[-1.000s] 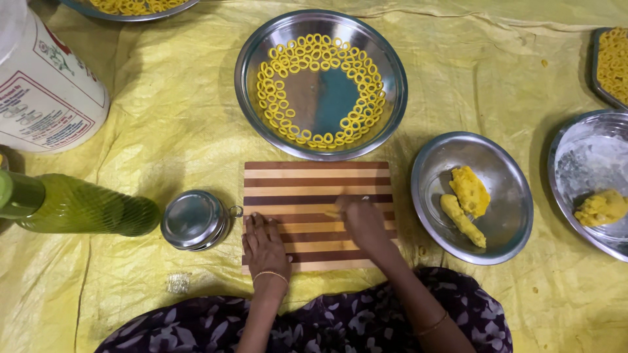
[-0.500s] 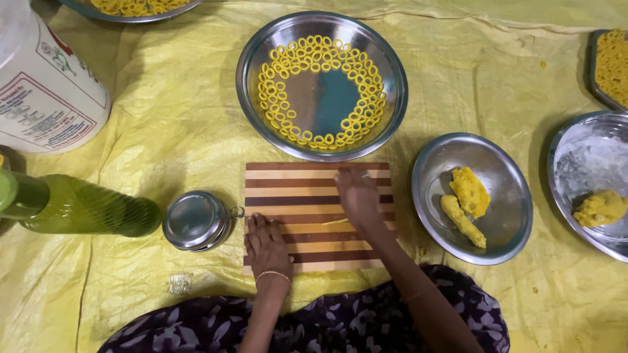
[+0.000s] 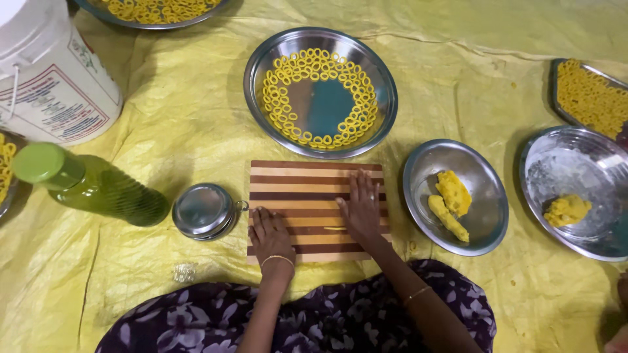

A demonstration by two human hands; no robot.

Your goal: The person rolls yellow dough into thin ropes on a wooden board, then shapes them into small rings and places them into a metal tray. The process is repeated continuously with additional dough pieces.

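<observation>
Right hand [image 3: 362, 208]: fingers together, flat, pressing a thin yellow dough strand [image 3: 335, 228] at the palm's left edge onto striped board [image 3: 307, 180]. Left hand [image 3: 269, 234]: flat, fingers together, on board's left edge. Risk: uneven pressure may snap strand; board may slide on yellow sheet [image 3: 190, 124].

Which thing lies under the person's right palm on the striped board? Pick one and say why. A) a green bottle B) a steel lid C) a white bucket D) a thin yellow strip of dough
D: the right hand lies flat on the striped cutting board, and a thin yellow strip of dough pokes out beside the palm; the left hand rests on the board's left edge.
</observation>
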